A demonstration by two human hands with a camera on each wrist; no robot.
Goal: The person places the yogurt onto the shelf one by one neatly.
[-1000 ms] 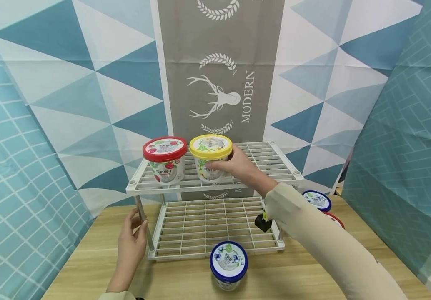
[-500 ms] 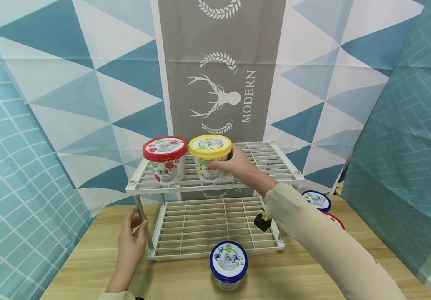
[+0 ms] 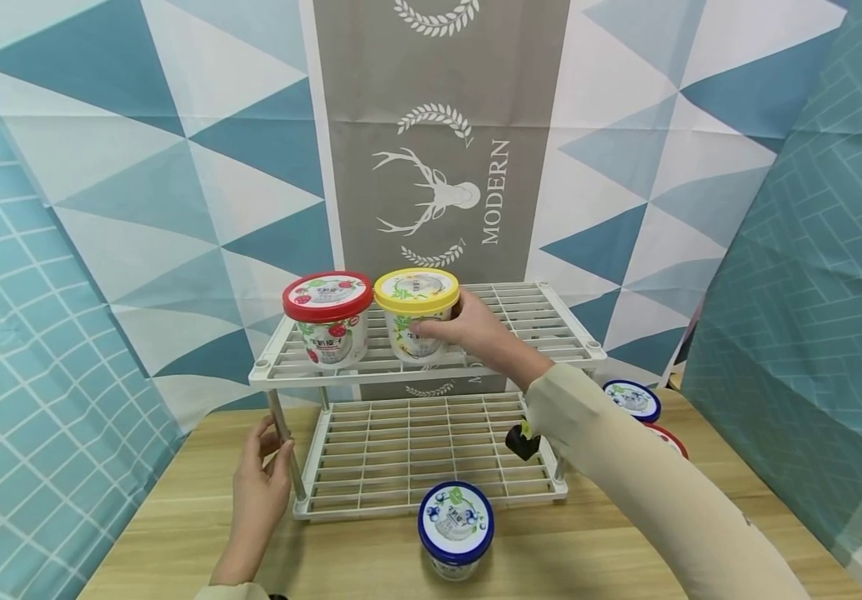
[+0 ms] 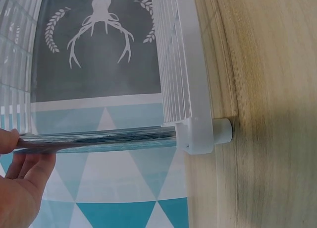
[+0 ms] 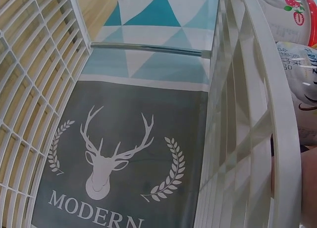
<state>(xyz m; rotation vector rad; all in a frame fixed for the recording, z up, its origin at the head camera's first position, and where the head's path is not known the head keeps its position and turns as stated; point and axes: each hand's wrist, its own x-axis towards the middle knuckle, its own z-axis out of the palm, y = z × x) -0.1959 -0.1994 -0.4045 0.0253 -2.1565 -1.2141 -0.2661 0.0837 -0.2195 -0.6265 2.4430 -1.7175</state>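
Note:
My right hand (image 3: 468, 332) grips a yellow-lidded tub (image 3: 418, 317) on the top tier of a white two-tier rack (image 3: 431, 379). Just left of it, close beside, stands a red-lidded tub (image 3: 328, 321) with strawberry pictures. In the right wrist view the held tub (image 5: 302, 89) shows only in part past the rack's edge, and little of the hand is visible. My left hand (image 3: 262, 479) holds the rack's front left metal post (image 3: 286, 450). The left wrist view shows thumb and fingers of the left hand (image 4: 25, 183) on either side of that post (image 4: 99, 140).
A blue-lidded tub (image 3: 456, 529) stands on the wooden table (image 3: 356, 562) in front of the rack. Right of the rack are another blue-lidded tub (image 3: 632, 400) and a red-lidded one (image 3: 667, 439), partly hidden by the sleeve. A patterned cloth backdrop (image 3: 251, 167) hangs behind.
The yellow-lidded tub shifts very slightly left toward the red-lidded tub, still in my right hand. My left hand stays at the post.

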